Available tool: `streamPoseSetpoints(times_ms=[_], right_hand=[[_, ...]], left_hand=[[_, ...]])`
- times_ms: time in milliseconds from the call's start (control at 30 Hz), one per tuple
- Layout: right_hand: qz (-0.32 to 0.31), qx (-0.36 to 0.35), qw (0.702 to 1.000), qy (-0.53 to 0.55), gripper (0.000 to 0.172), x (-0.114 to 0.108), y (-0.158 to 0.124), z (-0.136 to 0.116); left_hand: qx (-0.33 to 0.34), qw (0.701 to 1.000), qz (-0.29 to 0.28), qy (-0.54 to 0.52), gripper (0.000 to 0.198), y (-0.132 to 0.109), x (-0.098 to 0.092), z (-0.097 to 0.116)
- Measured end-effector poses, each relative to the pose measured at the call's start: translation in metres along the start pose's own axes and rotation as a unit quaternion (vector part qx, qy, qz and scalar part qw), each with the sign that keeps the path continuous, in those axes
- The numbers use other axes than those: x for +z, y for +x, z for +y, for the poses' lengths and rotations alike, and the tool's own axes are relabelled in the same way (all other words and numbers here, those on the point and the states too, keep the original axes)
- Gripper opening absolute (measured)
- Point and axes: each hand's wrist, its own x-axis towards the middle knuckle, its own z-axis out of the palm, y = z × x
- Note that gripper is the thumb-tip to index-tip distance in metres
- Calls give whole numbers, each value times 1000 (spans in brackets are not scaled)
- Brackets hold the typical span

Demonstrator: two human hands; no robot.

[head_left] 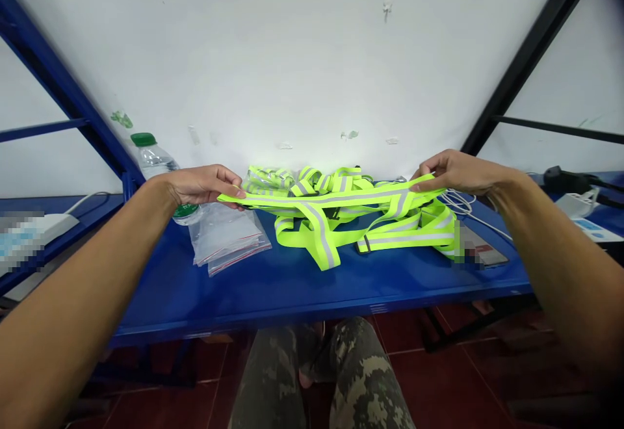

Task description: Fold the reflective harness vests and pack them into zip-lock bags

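A neon-yellow reflective strap with a grey stripe is stretched level between my two hands, above the blue shelf. My left hand pinches its left end between thumb and fingers. At the other end, my right hand grips the strap with closed fingers. Below it, more of the same webbing hangs and lies in loops, with a dark buckle at one end. Behind the stretched strap, several coiled reflective straps lie against the wall, partly hidden. Some at the left look wrapped in clear plastic.
Clear zip bags lie on the blue shelf below my left hand. A green-capped bottle stands behind my left wrist. To the right are a flat dark object and a white cable. Metal posts flank the workspace.
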Motion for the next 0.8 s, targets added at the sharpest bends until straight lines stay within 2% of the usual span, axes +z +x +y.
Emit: streamPoseSetpoints(times_ms=[33, 67, 100, 167, 233, 300, 367, 400, 433, 500, 533, 567, 600, 633, 667, 733, 767, 800], right_hand=[[-32, 17, 999, 16, 37, -3, 1, -1], [-35, 19, 998, 42, 37, -6, 2, -2], [-13, 5, 997, 72, 36, -10, 3, -3], [83, -61, 986, 127, 34, -17, 6, -6], [142, -96, 974, 147, 31, -20, 14, -11], [177, -84, 975, 104, 26, -17, 28, -21], [231, -71, 970, 9, 22, -13, 46, -36], [280, -90, 955, -42, 22, -12, 55, -46], [342, -128, 926, -92, 19, -12, 61, -55], [467, -229, 839, -161, 17, -13, 64, -68], [506, -274, 798, -178, 17, -12, 61, -69], [524, -306, 773, -185, 18, -11, 55, -65], [516, -322, 772, -185, 18, -7, 47, -55], [488, -320, 790, -188, 17, -1, 38, -41], [440, -304, 824, -188, 15, 7, 29, -23], [289, -244, 909, -178, 10, 27, 13, 14], [199, -202, 941, -185, 8, 38, 7, 31], [97, -165, 959, -209, 9, 48, 3, 43]], left_hand=[[9, 999, 30, -19, 29, -1, 0, 3], [26, 997, 59, -43, 29, -2, -1, 6], [50, 992, 88, -69, 28, -3, -1, 8], [119, 977, 136, -109, 25, -4, -1, 15], [168, 964, 176, -108, 25, 1, 1, 25], [183, 952, 234, -74, 28, 14, 4, 41], [199, 924, 326, -33, 29, 31, 6, 64], [228, 898, 375, -16, 27, 38, 5, 76], [267, 867, 420, -4, 26, 43, 4, 88], [335, 820, 464, 6, 25, 46, 0, 104], [371, 809, 456, 3, 26, 44, -2, 105], [395, 817, 419, 0, 28, 39, -3, 101], [411, 832, 374, -2, 30, 33, -4, 92], [401, 858, 322, 1, 31, 28, -3, 79], [352, 898, 265, 18, 31, 23, -1, 62], [228, 954, 156, 120, 32, 19, 8, 24], [168, 962, 92, 193, 31, 21, 15, 7], [114, 956, 21, 270, 31, 24, 23, -8]])
